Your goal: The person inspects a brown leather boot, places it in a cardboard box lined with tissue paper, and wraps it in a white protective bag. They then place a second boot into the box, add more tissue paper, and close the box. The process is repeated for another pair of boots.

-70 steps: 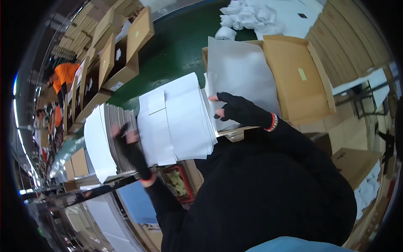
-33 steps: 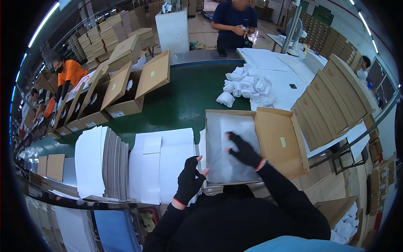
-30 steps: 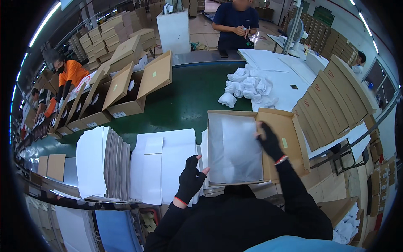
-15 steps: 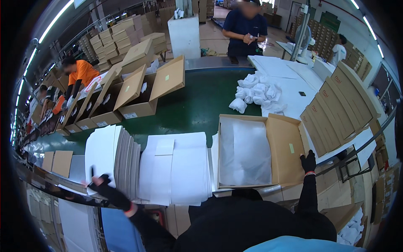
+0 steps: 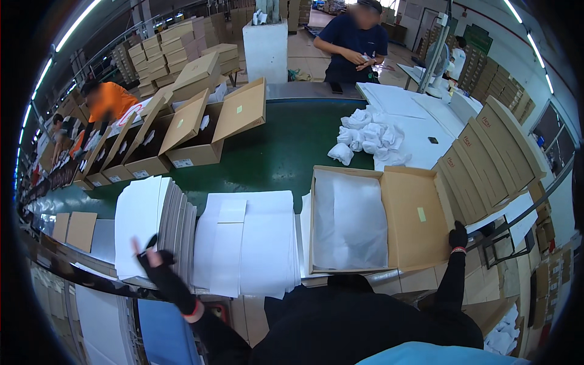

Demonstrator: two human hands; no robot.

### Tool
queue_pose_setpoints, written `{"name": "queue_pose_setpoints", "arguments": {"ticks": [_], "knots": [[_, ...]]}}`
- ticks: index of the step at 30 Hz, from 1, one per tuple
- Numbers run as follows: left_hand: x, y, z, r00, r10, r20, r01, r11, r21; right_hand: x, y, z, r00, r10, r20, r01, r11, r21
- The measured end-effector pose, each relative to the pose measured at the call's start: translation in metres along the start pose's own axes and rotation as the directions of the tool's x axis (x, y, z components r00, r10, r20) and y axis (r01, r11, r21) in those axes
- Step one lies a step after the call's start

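Note:
My left hand (image 5: pixel 157 260), in a black glove with bare fingertips, hovers over the near edge of a tall stack of white sheets (image 5: pixel 141 213). Its fingers are apart and somewhat blurred, with nothing visible in them. At the right, my right hand (image 5: pixel 458 236) grips the outer edge of the lid (image 5: pixel 417 234) of an open brown cardboard box (image 5: pixel 312 222). The lid lies folded back to the right and carries a small green label. Thin white translucent paper (image 5: pixel 351 222) lines the box. Between box and stack lies a flatter pile of white sheets (image 5: pixel 264 243).
Several open shoe boxes (image 5: pixel 198 152) stand on the green conveyor belt (image 5: pixel 286 134). Crumpled white paper balls (image 5: pixel 371 137) lie beyond the box. Closed brown boxes (image 5: pixel 493 161) lean at the right. A person (image 5: pixel 356 45) stands opposite; another in orange (image 5: pixel 109 100) works farther left.
My left hand has shifted slightly right over the stack, fingers turned upward. My right hand and the lid's outer edge have moved a little right. The view has shifted slightly.

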State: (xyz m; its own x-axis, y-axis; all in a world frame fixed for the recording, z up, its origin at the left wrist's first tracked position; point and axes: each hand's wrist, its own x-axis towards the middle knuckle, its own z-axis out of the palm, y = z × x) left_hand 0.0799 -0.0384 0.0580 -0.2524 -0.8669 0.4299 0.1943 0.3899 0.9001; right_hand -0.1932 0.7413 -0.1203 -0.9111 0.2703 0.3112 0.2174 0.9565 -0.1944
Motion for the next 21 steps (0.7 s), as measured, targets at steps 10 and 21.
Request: {"name": "queue_pose_setpoints", "arguments": {"ticks": [10,21], "knots": [[-0.117,-0.03,0.088,0.225,-0.217,0.95,0.012,0.975,0.22,-0.03,-0.184,-0.248,0.965,-0.251,0.079,0.169,0.822,0.544],[-0.126,-0.063,0.129,0.365,-0.437,0.822,0.533,0.822,0.2,-0.117,-0.344,-0.155,0.229,-0.94,0.253,0.349,0.322,0.88]]}}
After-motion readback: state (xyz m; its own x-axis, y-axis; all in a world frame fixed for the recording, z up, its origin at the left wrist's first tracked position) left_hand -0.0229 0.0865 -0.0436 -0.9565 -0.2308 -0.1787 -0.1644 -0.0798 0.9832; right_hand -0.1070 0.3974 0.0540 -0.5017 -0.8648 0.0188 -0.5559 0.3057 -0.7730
